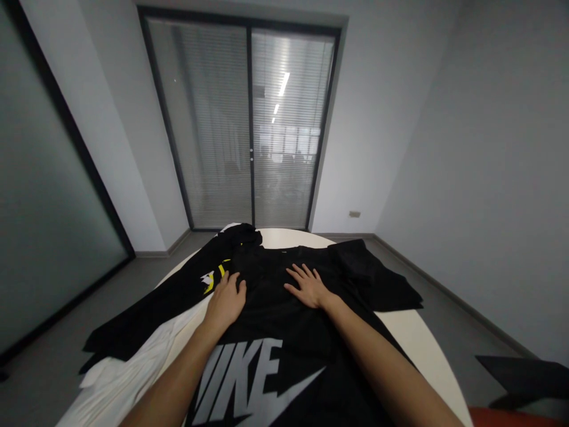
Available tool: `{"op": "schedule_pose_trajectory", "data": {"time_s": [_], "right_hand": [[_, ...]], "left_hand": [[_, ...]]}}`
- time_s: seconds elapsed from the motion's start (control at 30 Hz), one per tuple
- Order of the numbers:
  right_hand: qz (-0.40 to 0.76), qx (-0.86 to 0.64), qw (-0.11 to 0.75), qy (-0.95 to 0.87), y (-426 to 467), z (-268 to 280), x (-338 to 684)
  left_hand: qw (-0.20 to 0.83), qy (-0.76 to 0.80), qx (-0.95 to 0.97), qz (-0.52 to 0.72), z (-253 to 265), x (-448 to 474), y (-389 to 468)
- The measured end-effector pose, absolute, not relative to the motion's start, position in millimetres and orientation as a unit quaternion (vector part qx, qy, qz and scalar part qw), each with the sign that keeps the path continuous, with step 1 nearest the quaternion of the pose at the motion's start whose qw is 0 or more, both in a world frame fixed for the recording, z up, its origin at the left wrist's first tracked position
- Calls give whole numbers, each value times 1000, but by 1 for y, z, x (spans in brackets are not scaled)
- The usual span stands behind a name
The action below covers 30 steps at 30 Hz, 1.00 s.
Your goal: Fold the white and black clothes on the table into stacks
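A black T-shirt (267, 317) with a large grey NIKE print lies spread out, its neckline toward the far side. My left hand (227, 299) rests on its left shoulder area, fingers apart and holding nothing. Flat on the upper chest of the shirt, to the right of the middle, is my right hand (307, 287) with its fingers spread. The shirt's right sleeve (386, 279) reaches out past the table edge. Beside my left hand lies another black garment (166, 302) with yellow and white marks, partly next to or under the shirt; I cannot tell which.
Everything lies on a rounded cream table (418, 338). White cloth (133, 379) is bunched along its left side. A dark chair part (524, 373) and something red (493, 417) stand at the lower right. Behind the table is a glass partition with blinds (213, 130).
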State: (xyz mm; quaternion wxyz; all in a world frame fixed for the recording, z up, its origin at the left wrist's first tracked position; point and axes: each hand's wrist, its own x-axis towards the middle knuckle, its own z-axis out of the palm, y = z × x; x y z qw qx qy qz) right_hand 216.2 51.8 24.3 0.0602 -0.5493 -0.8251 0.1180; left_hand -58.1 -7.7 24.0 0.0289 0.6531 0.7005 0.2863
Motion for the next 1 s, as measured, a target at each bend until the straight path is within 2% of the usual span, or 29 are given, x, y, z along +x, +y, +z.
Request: {"op": "schedule_pose_trajectory", "data": {"time_s": [0.2,0.33,0.5,0.67,1.0], "right_hand": [[116,-563,22,-818,67,45,203],[111,-570,112,-806,84,62,171],[221,-576,230,-753,99,66,116],[223,-589,244,-738,105,62,86],[282,-538,324,-725,135,70,67]], "left_hand": [[50,718,630,292,24,-66,-2],[28,668,674,314,22,-54,-5],[29,566,764,308,25,-41,-16],[89,534,797,267,32,-36,-23],[36,679,635,367,29,-51,-12]]}}
